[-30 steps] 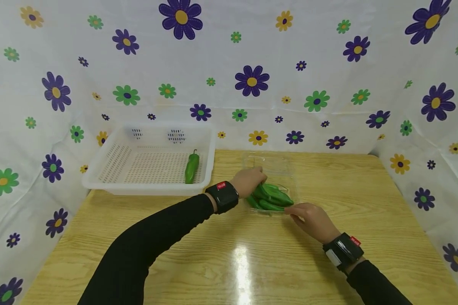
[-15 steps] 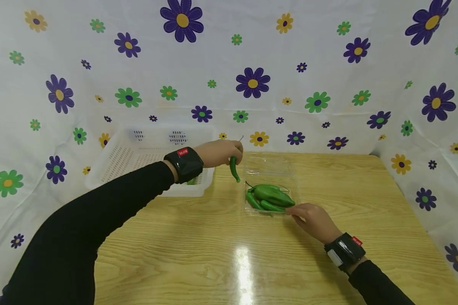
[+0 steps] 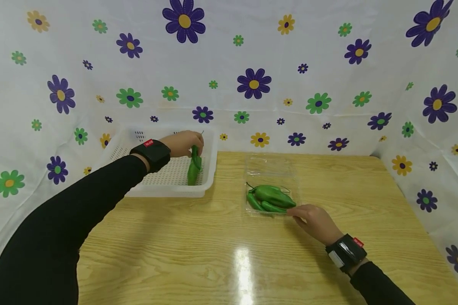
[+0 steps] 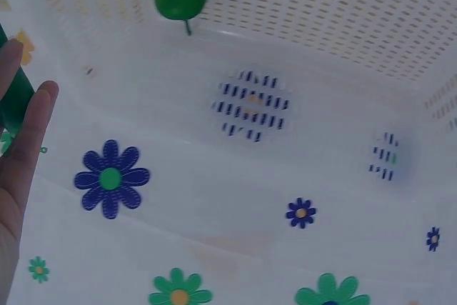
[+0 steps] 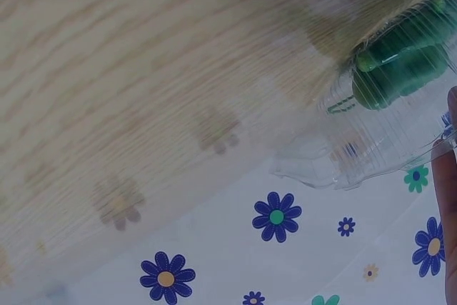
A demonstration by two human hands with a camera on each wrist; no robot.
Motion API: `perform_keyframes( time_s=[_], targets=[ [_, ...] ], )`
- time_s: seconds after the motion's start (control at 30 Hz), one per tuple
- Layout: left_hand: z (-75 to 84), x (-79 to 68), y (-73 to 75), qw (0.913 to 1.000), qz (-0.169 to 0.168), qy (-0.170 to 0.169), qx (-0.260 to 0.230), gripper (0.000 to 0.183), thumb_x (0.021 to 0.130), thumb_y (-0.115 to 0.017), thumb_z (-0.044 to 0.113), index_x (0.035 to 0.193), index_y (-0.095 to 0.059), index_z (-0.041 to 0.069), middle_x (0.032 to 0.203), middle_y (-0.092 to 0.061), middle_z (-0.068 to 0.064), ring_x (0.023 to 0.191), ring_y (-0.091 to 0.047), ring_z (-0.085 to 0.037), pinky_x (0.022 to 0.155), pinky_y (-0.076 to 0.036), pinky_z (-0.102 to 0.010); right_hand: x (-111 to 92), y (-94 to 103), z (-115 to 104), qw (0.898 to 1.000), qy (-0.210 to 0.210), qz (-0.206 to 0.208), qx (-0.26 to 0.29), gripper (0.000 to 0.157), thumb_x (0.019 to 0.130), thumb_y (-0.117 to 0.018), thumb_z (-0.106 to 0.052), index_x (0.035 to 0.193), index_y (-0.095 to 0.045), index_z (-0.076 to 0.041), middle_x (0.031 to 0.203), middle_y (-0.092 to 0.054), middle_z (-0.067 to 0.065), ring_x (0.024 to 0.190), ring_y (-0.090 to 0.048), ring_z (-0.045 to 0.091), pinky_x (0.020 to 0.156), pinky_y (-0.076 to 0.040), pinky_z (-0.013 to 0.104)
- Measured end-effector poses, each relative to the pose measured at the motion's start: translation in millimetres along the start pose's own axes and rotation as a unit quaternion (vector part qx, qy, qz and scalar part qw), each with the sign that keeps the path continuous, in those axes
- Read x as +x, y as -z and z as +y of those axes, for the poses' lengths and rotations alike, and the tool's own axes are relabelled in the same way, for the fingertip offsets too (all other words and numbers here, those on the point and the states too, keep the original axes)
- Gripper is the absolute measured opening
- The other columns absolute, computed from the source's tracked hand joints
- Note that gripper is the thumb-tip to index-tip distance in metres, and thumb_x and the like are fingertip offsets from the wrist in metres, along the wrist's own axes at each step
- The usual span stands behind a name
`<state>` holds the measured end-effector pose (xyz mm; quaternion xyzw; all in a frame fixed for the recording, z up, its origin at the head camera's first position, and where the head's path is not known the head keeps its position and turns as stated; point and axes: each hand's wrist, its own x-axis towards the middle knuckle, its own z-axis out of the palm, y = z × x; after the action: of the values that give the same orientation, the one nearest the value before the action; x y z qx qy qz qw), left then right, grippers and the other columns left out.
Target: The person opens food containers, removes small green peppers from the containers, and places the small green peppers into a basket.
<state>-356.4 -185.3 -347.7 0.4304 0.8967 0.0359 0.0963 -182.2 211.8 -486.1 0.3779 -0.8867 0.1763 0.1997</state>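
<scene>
My left hand [image 3: 183,143] is over the white basket and pinches a slim green chili pepper [image 3: 194,153] near its stem. The left wrist view shows part of this pepper [image 4: 16,105] between thumb and finger at the left edge. Below it, a larger green pepper [image 3: 192,177] lies on the basket floor, and the two overlap in the head view. My right hand [image 3: 314,222] pinches the near right corner of a clear plastic box [image 3: 269,166] with its lid open. Several green peppers [image 3: 272,196] lie inside, also visible through its wall in the right wrist view.
The white perforated basket [image 3: 210,169] stands at the back left of the wooden table [image 3: 198,245]. A white flowered cloth [image 3: 309,80] hangs behind the table and along both sides. The box's lid leans back toward this cloth.
My left hand has lifted a chili pepper out of the clear box and carried it left over the basket. My right hand has kept its hold on the box corner.
</scene>
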Motion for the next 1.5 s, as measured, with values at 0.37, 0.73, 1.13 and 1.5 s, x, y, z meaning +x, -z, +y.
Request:
perform_keyframes(
  time_s=[0.37,0.73,1.13,1.5],
  targets=[
    [-59.0,-6.6,-50.7,0.9959,-0.054,0.072,0.011,0.023,0.069,-0.077,-0.009,0.084,-0.074,0.008,0.099,-0.066,-0.01,0.095,-0.06,-0.029,0.083,-0.052,-0.04,0.4,-0.6,1.6,1.0,-0.001,-0.002,0.004,0.031,0.066,-0.077,0.009,0.093,-0.073,-0.006,0.084,-0.073,0.003,0.074,-0.068,0.014,0.064,-0.056,0.027],
    [-80.1,6.1,-93.0,0.9871,-0.103,0.122,0.011,0.031,0.07,-0.072,-0.015,0.087,-0.076,0.011,0.1,-0.068,-0.01,0.093,-0.063,-0.029,0.077,-0.056,-0.036,-0.4,-2.7,2.1,1.0,-0.001,-0.001,0.009,0.029,0.068,-0.077,0.007,0.092,-0.073,-0.007,0.085,-0.073,0.003,0.075,-0.069,0.014,0.064,-0.056,0.026],
    [-81.3,16.8,-99.8,0.9826,-0.145,0.114,0.025,0.029,0.074,-0.067,-0.015,0.087,-0.076,0.009,0.102,-0.068,-0.011,0.097,-0.062,-0.031,0.08,-0.056,-0.037,-0.7,-0.7,1.8,1.0,-0.002,0.0,-0.002,0.031,0.066,-0.078,0.007,0.092,-0.073,-0.007,0.087,-0.073,0.003,0.076,-0.069,0.015,0.065,-0.056,0.027],
    [-81.3,12.2,-107.0,0.986,-0.121,0.114,0.008,0.028,0.075,-0.065,-0.016,0.084,-0.074,0.009,0.096,-0.068,-0.011,0.087,-0.063,-0.027,0.073,-0.055,-0.034,-0.6,-0.3,2.2,1.0,-0.006,0.003,-0.001,0.03,0.066,-0.079,0.005,0.092,-0.074,-0.009,0.086,-0.073,0.002,0.076,-0.069,0.014,0.065,-0.056,0.028]
  ],
)
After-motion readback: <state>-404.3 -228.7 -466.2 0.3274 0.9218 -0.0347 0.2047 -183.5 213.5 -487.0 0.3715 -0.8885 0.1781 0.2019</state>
